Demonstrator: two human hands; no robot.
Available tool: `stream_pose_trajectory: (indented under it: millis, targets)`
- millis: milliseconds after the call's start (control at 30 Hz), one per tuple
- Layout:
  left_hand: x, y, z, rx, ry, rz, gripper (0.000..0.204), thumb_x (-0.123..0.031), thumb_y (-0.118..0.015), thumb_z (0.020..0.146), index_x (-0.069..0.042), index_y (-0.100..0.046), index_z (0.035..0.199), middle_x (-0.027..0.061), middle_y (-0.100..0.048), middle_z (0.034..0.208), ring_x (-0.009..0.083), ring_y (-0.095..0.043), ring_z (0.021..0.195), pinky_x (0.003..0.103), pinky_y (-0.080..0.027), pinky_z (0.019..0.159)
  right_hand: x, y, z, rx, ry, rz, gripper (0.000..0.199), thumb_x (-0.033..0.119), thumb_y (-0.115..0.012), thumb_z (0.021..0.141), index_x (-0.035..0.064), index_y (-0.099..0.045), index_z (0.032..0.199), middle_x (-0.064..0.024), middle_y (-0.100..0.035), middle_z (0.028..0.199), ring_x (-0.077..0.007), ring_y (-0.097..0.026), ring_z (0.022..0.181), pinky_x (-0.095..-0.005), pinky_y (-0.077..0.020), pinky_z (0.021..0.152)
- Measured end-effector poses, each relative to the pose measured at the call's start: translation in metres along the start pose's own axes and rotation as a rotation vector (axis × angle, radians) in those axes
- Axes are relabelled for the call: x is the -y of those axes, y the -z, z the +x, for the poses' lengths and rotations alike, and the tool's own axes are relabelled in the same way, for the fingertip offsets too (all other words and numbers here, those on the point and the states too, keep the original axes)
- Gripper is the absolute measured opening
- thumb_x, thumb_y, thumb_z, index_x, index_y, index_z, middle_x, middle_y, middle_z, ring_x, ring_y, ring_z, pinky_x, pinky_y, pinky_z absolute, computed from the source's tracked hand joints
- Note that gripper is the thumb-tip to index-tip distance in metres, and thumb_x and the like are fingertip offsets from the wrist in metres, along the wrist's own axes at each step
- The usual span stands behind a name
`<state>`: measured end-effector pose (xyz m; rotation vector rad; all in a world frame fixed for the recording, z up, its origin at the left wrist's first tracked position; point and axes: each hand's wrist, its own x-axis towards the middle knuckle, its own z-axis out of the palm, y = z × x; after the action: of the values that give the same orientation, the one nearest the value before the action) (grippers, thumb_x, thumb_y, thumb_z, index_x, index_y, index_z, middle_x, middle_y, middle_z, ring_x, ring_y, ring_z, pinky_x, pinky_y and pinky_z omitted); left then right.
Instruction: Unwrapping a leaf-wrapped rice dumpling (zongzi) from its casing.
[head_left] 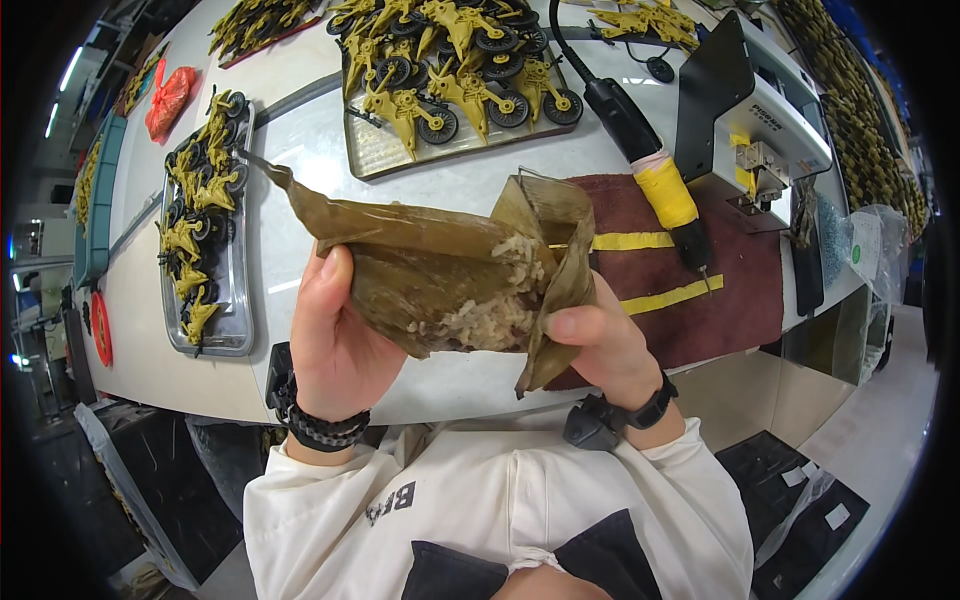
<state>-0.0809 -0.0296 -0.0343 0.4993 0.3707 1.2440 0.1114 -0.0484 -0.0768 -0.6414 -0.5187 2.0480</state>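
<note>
The left hand [345, 350] and the right hand [600, 340] hold an opened leaf wrapper [420, 265] between them, above the near edge of a white table [300, 130]. The leaf is olive-brown, creased and ribbed, with a narrow twisted tip at its upper left and upright folds at its right end. Pale, sticky rice [490, 325] clings along its lower middle and up toward the right-hand fold, lumpy and faintly glossy. The left hand grips the wrapper's left end, thumb pressed on the front, its fingers mostly hidden behind. The right hand pinches the folded right end under its thumb; the rice sits between the two thumbs. Dark bands circle both wrists.

Beyond, toward the table's right edge, a maroon mat [745, 320] carries yellow strips, and a black-and-yellow handheld tool [665, 190] points down over it. A clear tray [247, 300] of yellow-and-black wheeled parts lies toward the table's left edge. A larger tray [400, 155], heaped with similar parts, stands farther back, near the middle.
</note>
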Motion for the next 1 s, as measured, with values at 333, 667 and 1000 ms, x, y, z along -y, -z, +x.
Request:
stream_pose_trajectory:
  millis: [333, 667, 1000]
  targets:
    - [0.003, 0.0, 0.0, 0.023, 0.06, -0.067, 0.032, -0.022, -0.029, 0.088, -0.003, -0.038, 0.113, 0.0125, -0.046, 0.114, 0.0244, -0.045, 0.105, 0.04, -0.036, 0.09, 0.003, -0.005, -0.001, -0.022, -0.03, 0.016, 0.051, 0.008, -0.058, 0.068, -0.003, -0.04, 0.113, -0.0082, -0.05, 0.106, -0.0147, -0.048, 0.097, -0.0285, -0.0361, 0.086]
    - [0.007, 0.001, -0.004, -0.04, 0.003, -0.24, 0.032, -0.02, -0.03, 0.088, 0.0, -0.043, 0.11, 0.0142, -0.048, 0.112, 0.0267, -0.046, 0.105, 0.042, -0.035, 0.09, 0.001, -0.005, -0.001, 0.025, 0.026, 0.063, 0.055, 0.009, -0.057, 0.067, -0.0027, -0.037, 0.116, -0.0088, -0.048, 0.111, -0.0159, -0.047, 0.101, -0.03, -0.0348, 0.088]
    - [0.007, 0.012, -0.002, 0.076, 0.106, -0.07, 0.032, -0.02, -0.032, 0.087, -0.002, -0.036, 0.113, 0.0131, -0.046, 0.113, 0.0233, -0.045, 0.105, 0.038, -0.036, 0.089, 0.002, -0.011, 0.002, -0.052, 0.027, 0.096, 0.043, 0.011, -0.056, 0.074, -0.0026, -0.042, 0.112, -0.0075, -0.051, 0.104, -0.0142, -0.05, 0.093, -0.0274, -0.0396, 0.082]
